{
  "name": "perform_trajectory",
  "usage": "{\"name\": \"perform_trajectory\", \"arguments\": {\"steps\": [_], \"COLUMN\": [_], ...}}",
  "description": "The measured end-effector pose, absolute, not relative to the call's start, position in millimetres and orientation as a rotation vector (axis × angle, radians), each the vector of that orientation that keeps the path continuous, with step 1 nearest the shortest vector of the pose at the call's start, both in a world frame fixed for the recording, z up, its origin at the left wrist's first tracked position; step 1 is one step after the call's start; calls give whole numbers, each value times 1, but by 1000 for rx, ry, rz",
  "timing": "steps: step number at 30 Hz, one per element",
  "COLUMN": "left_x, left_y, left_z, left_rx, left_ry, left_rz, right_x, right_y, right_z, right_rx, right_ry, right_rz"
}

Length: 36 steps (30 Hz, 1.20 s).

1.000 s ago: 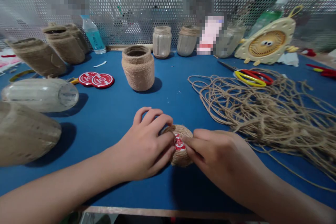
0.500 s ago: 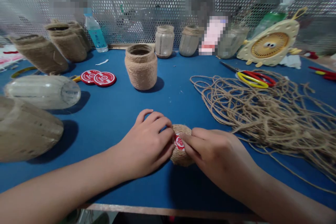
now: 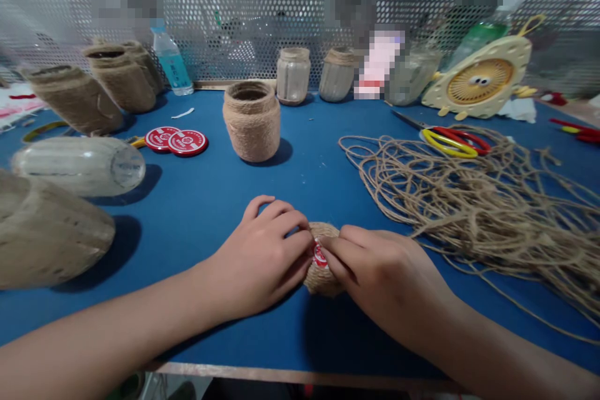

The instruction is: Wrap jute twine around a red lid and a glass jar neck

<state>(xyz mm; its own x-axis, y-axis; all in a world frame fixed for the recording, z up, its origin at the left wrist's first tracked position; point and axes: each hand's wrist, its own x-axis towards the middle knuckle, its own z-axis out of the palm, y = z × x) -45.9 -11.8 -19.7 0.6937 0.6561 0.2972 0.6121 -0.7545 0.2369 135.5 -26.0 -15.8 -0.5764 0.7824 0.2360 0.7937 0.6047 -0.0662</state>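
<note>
Close to the table's front edge is a red jar lid (image 3: 320,254) with jute twine (image 3: 323,284) coiled over its outer part; a patch of printed red shows in the middle. My left hand (image 3: 272,250) has its fingers curled against the lid's left side, gripping it. From the right, my right hand (image 3: 384,269) pinches at the centre of the lid with thumb and forefinger. Whatever lies between those fingertips is hidden. Two bare red lids (image 3: 187,142) overlap on the table further back, left of a twine-wrapped jar (image 3: 252,128).
A loose heap of twine (image 3: 469,194) spreads at the right, scissors (image 3: 450,141) on its far side. Bare glass jars (image 3: 79,165) lie at the left. Wrapped jars (image 3: 75,97), a water bottle (image 3: 172,62) and a yellow fan (image 3: 480,81) stand before a perforated metal screen (image 3: 262,0).
My right fingers have shifted slightly left over the lid's centre, covering a bit more of the red. My left hand keeps its hold in nearly the same place.
</note>
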Motion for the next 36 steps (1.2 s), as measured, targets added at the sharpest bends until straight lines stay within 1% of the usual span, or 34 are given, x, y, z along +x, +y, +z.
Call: {"name": "perform_trajectory", "arguments": {"steps": [11,24,36], "left_x": [-46,-47,-60], "left_y": [-13,-12,4], "left_z": [-18,-17,-7], "left_rx": [2771,2691,2576], "left_ry": [1023,1023,811], "left_rz": [530,505,362], "right_x": [133,131,129], "right_y": [-26,-36,-38], "right_z": [-12,-12,-10], "right_rx": [-1325,-1267,-1226], "right_ry": [-2657,-2656,-2686], "right_rz": [-98,-403,-392]}}
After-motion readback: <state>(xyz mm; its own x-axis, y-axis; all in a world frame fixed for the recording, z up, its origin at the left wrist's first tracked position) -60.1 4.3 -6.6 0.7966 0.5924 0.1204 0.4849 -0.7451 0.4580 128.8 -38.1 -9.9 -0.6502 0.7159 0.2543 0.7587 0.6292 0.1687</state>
